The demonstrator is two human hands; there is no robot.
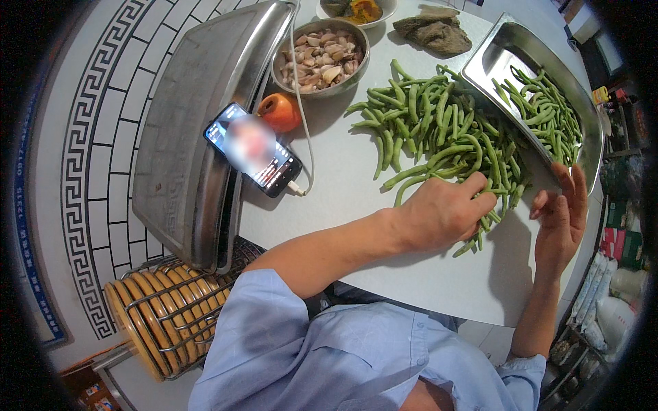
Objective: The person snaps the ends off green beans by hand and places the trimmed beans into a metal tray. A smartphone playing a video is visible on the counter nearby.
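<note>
A broad heap of green beans [437, 118] lies on the white tabletop [329, 169]. My left hand [444, 208] rests at the near side of the heap, its fingers closed on some green beans that show beneath and beyond the fingertips. To the right, my right hand [560, 218] is raised by the near end of a rectangular stainless steel tray [514, 41]. Its fingers are apart and I see nothing held in them. More green beans [550, 113] lie inside the tray, which sits at the heap's right side.
A metal bowl of garlic cloves [326, 56] stands behind a reddish-orange round object [280, 112]. A lit smartphone [254, 149] on a charging cable leans against a metal-topped scale [190, 113]. Further back are a bowl with cut pumpkin [360, 11] and a brown crumpled cloth-like object [434, 31].
</note>
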